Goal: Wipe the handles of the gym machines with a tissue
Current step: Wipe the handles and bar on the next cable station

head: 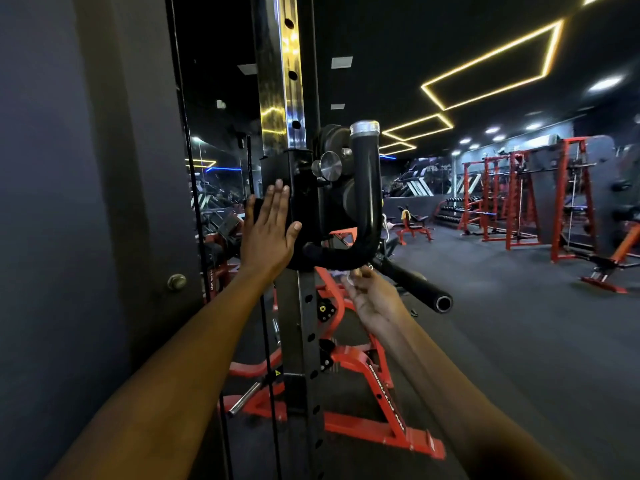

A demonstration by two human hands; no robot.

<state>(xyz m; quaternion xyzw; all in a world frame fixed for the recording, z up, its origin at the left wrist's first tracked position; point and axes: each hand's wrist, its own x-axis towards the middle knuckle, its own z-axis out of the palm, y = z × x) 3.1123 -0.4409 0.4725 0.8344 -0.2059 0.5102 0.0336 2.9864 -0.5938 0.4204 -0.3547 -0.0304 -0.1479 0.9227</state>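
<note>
Under the curved handle [363, 209], right hand [372, 299] pinches tissue [341, 274]; left hand [268, 230] flat, fingers straight; loose tissue could slip off

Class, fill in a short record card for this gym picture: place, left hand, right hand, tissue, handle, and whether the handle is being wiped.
place: gym, at a black upright post
left hand: flat, fingers straight, against the black bracket
right hand: below the handle, pinching the tissue
tissue: white, small, just under the handle
handle: black, curved, silver cap on top
wiping: tissue at the underside; contact unclear
</note>
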